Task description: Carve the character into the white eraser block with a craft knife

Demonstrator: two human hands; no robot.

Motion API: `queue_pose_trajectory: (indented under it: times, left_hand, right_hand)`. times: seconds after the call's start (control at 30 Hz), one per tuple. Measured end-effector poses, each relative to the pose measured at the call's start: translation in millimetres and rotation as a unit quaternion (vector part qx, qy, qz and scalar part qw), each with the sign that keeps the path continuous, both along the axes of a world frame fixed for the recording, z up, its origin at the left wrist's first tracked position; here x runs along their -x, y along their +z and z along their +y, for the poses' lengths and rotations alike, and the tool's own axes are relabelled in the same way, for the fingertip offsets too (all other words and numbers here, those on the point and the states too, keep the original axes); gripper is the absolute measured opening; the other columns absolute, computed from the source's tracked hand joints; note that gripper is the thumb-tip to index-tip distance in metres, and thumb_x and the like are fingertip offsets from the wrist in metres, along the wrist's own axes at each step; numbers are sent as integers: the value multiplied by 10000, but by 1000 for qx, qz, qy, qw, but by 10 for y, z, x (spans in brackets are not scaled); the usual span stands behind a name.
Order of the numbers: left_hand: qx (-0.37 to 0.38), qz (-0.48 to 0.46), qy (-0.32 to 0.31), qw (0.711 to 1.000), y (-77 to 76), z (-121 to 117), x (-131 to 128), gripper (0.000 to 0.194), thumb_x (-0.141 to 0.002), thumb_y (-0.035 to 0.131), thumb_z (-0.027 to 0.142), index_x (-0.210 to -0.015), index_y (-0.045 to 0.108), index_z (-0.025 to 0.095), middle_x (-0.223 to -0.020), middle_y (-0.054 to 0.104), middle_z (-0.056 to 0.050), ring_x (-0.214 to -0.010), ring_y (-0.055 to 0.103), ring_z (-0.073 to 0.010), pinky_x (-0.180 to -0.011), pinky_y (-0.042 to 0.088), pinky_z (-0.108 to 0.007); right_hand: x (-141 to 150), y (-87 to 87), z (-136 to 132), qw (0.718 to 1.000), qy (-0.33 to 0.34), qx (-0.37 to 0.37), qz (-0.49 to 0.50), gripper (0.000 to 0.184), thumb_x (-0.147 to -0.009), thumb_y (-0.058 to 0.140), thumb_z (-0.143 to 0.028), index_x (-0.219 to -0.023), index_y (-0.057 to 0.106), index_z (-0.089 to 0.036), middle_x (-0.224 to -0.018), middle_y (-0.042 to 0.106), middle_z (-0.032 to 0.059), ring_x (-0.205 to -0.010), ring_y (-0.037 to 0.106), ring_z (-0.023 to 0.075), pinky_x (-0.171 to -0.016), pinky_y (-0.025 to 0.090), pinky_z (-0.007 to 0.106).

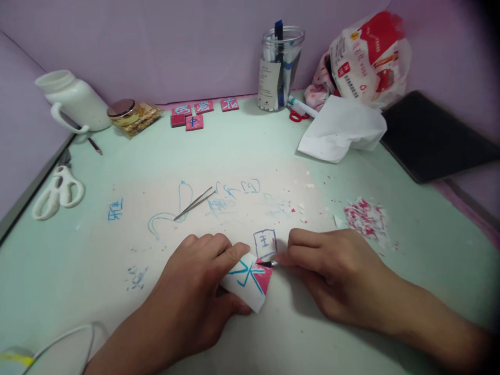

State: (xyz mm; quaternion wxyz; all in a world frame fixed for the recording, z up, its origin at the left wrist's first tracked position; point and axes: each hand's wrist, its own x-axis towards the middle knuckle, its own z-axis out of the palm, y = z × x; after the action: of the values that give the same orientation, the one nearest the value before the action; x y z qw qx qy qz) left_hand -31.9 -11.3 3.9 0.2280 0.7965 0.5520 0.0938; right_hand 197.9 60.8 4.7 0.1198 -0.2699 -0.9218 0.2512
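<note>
My left hand (199, 284) grips a small white-faced carving block (250, 292) between thumb and fingers. Blue lines are drawn on its face, and a bright pink-red area shows at its right corner. In my right hand (332, 268) is a craft knife (267, 264), its dark blade tip touching the block near the pink-red part. Most of the knife's handle is hidden by my fingers. Metal tweezers (194, 203) lie on the table beyond my left hand. Pink and white shavings (366, 219) are heaped to the right, past my right hand.
White scissors (58, 192), a white jug (74, 101) and a gold-lidded jar (124, 112) stand or lie left. Several carved pink tiles (194, 123) sit at the back, near a pen jar (269, 83). Crumpled white paper (339, 130), a plastic bag (369, 57) and a black tablet (433, 138) occupy the right.
</note>
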Motion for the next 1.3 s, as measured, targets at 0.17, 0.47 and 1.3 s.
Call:
queue_pose_trajectory:
  times: [0.17, 0.47, 1.3]
  left_hand:
    - [4, 0, -1, 1000, 3, 10, -11, 591, -718, 765, 373, -1219, 458, 305, -901, 552, 24, -772, 474, -188, -686, 325, -346]
    - [18, 6, -9, 1000, 31, 10, -20, 542, -740, 740, 383, -1203, 473, 288, -953, 568, -7, -811, 496, -207, -699, 334, -362]
    - [26, -6, -40, 999, 17, 9, 29, 552, -761, 725, 323, -1241, 452, 309, -959, 550, -12, -800, 483, -193, -691, 334, -353]
  right_hand:
    - [-33, -24, 21, 1000, 8, 15, 2, 344, -698, 479, -42, -908, 681, -223, -706, 542, -22, -556, 462, 95, -506, 230, 270]
    - [-11, -8, 42, 1000, 19, 7, -12, 334, -715, 472, -53, -914, 678, -227, -721, 571, -11, -566, 478, 101, -512, 234, 267]
    - [13, -7, 128, 995, 71, 74, -8, 307, -763, 480, -30, -929, 652, -223, -802, 606, -2, -662, 529, 101, -580, 320, 237]
